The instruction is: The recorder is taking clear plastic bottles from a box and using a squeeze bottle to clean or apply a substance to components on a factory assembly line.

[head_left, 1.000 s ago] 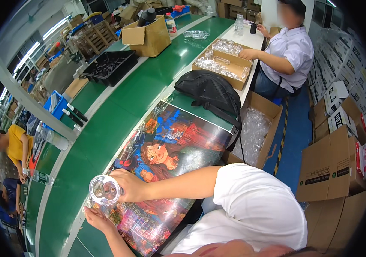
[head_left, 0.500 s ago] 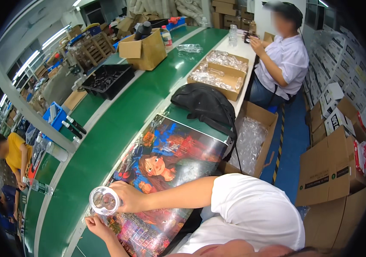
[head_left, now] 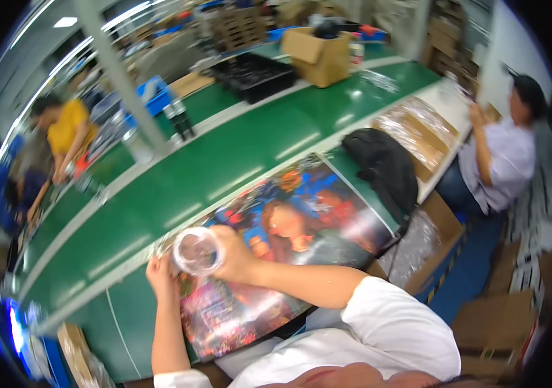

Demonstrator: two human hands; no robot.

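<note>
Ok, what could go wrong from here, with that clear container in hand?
The clear container might slip if the right hand loosened its grip; whether the left hand beside it gives support is unclear.

The right forearm crosses above the glossy printed sheet, so a low sweep could perhaps shift or crease it.

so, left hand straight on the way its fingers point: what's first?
For the left hand, probably the pale strip edging the green surface; depth is unclear, so it might pass above.
</note>
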